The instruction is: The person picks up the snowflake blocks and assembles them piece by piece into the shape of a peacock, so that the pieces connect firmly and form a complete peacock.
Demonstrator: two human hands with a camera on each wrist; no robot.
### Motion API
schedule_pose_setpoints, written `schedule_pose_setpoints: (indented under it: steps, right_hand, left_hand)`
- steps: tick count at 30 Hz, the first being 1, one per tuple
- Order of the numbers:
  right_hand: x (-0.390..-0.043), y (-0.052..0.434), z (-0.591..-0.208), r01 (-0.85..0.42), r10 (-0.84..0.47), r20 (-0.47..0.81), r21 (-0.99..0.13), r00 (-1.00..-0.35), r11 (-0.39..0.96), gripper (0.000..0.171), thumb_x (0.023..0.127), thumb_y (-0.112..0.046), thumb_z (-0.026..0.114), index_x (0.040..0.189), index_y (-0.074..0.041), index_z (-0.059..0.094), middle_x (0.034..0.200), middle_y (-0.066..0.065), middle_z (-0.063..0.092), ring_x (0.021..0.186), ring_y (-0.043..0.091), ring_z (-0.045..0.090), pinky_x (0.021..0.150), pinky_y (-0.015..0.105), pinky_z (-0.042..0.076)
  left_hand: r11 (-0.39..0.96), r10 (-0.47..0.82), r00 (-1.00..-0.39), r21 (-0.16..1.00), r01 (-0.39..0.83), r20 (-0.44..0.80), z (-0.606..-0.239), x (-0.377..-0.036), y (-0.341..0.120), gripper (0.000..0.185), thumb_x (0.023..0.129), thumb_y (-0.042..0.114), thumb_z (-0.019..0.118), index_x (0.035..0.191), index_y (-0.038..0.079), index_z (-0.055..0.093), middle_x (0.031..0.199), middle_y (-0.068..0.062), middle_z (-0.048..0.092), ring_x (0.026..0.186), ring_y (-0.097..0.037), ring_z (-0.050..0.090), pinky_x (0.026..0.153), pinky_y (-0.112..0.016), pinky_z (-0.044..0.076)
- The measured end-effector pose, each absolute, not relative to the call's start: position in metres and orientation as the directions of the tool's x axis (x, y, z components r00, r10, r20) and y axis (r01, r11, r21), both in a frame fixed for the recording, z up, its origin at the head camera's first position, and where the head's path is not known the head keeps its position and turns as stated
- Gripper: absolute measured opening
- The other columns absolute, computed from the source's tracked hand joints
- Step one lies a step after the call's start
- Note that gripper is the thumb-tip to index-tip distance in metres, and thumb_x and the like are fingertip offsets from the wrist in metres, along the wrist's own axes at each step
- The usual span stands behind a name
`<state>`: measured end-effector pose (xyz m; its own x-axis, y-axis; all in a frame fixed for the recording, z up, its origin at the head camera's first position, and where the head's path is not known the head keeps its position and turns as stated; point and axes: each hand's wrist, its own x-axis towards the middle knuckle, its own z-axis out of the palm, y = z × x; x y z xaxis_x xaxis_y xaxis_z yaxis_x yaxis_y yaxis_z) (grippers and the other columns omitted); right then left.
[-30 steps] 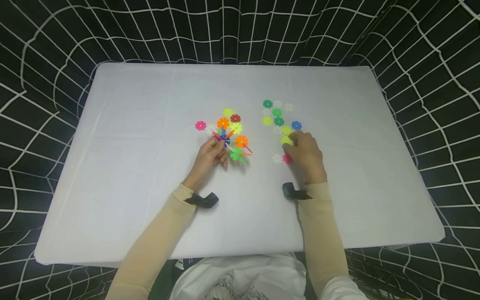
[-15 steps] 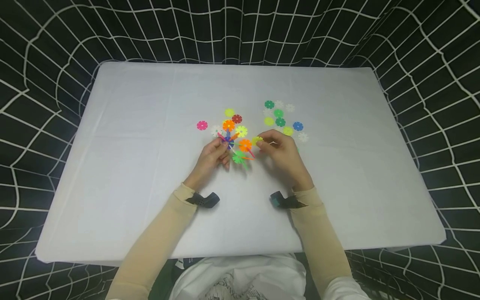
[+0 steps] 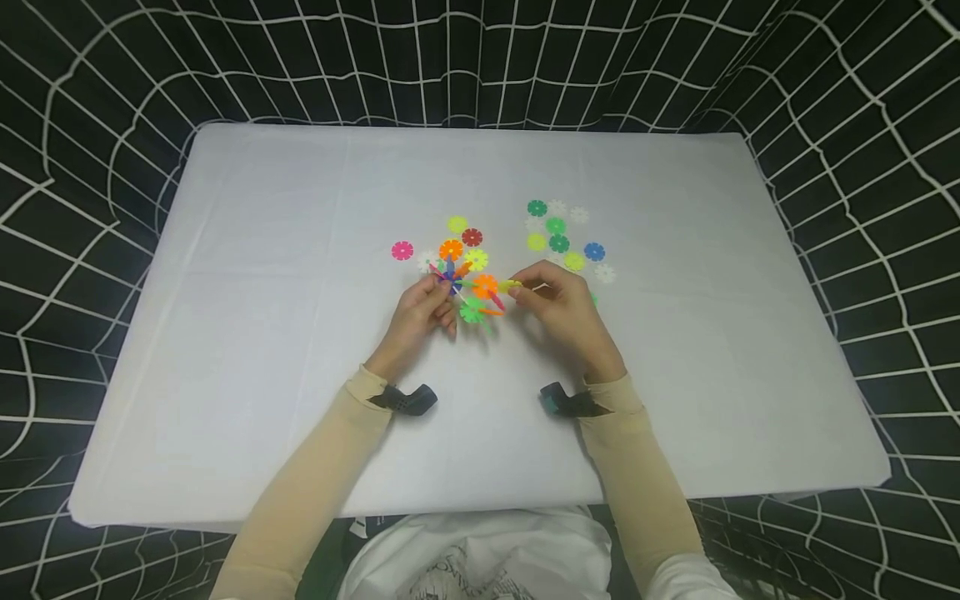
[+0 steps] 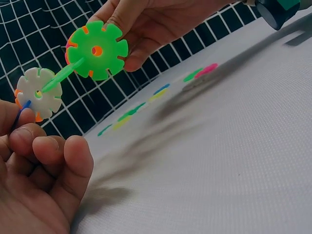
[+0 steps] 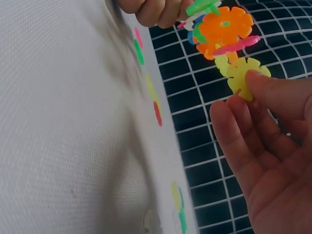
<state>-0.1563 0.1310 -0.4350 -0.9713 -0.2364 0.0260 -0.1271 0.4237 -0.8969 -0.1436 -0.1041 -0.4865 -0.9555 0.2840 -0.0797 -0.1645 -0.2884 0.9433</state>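
My left hand (image 3: pixel 420 312) has its grip closed round the near-left side of the cluster of interlocked plastic snowflake discs in orange, green, blue and pink (image 3: pixel 471 287), fingers curled on one of its spokes; in the left wrist view the curled fingers (image 4: pixel 48 146) sit just below a white disc (image 4: pixel 38 92) and a bright green notched disc (image 4: pixel 97 50) joined by a green piece. My right hand (image 3: pixel 566 308) pinches a yellow notched plastic disc (image 3: pixel 512 286) between thumb and fingertips, a narrow grip, with the other fingers loosely spread. In the right wrist view that yellow disc (image 5: pixel 246 75) touches the edge of the cluster right beneath a large orange disc (image 5: pixel 225 25), pressed against a slot there; I cannot tell whether it is seated.

The cluster is held just above the white cloth-covered worktop (image 3: pixel 262 333), about the middle, between my two hands.

Just beyond the cluster lie loose flat discs: a pink one (image 3: pixel 402 250) to the left, then a yellow-green one (image 3: pixel 457 224) and a dark red one (image 3: pixel 472 237). To the far right of my right hand is a scatter of loose discs (image 3: pixel 562 237) in green, white, yellow and blue, flat on the cloth. A black netting with white grid lines (image 3: pixel 90 125) surrounds the worktop.
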Motion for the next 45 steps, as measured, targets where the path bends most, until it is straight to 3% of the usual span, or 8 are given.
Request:
schedule_pose_setpoints:
  steps: [8,15,25,37,45]
  right_hand:
    - [-0.156,0.130,-0.436,-0.094,-0.216,0.004,-0.908,-0.976,0.408,0.015,0.093,-0.009,0.072,0.107,-0.006,0.071,0.101,0.012,0.070,0.085,0.029,0.070,0.076,0.024,0.057]
    - [-0.158,0.129,-0.438,-0.090,-0.219,0.010,-0.930,-0.976,0.357,0.015,0.091,-0.005,0.073,0.105,-0.001,0.069,0.100,0.016,0.070,0.082,0.012,0.068,0.082,0.020,0.057]
    - [-0.153,0.124,-0.437,-0.123,-0.219,0.038,-0.914,-0.975,0.387,0.009,0.091,-0.006,0.073,0.099,-0.002,0.071,0.097,0.013,0.072,0.085,0.028,0.069,0.075,0.024,0.056]
    - [-0.150,0.116,-0.438,-0.197,-0.174,0.130,-0.869,-0.976,0.455,0.005,0.089,-0.003,0.075,0.091,0.000,0.071,0.092,0.013,0.076,0.082,0.023,0.071,0.072,0.021,0.055]
    - [-0.152,0.115,-0.439,-0.213,-0.186,0.135,-0.832,-0.973,0.512,0.004,0.089,-0.003,0.075,0.091,0.000,0.073,0.090,0.013,0.077,0.082,0.024,0.072,0.074,0.027,0.056]
  left_hand:
    - [-0.288,0.285,-0.954,0.942,-0.173,-0.089,-0.487,-0.143,-0.104,0.027,0.109,0.015,0.040,0.083,0.008,0.035,0.071,-0.003,0.036,0.065,-0.018,0.044,0.063,-0.027,0.052]
    - [-0.286,0.287,-0.953,0.942,-0.177,-0.092,-0.486,-0.143,-0.104,0.027,0.108,0.015,0.040,0.083,0.008,0.035,0.071,-0.003,0.035,0.065,-0.017,0.043,0.062,-0.026,0.052]
    - [-0.271,0.297,-0.952,0.949,-0.163,-0.079,-0.490,-0.143,-0.104,0.027,0.109,0.016,0.040,0.083,0.009,0.034,0.070,-0.002,0.036,0.064,-0.016,0.045,0.062,-0.025,0.053]
    - [-0.240,0.293,-0.956,0.965,-0.102,-0.028,-0.493,-0.144,-0.104,0.027,0.109,0.015,0.041,0.083,0.010,0.036,0.066,0.001,0.037,0.062,-0.015,0.047,0.062,-0.025,0.055]
    - [-0.249,0.318,-0.948,0.963,-0.103,-0.019,-0.494,-0.145,-0.105,0.026,0.109,0.014,0.040,0.083,0.010,0.035,0.065,0.001,0.036,0.063,-0.015,0.046,0.063,-0.024,0.055]
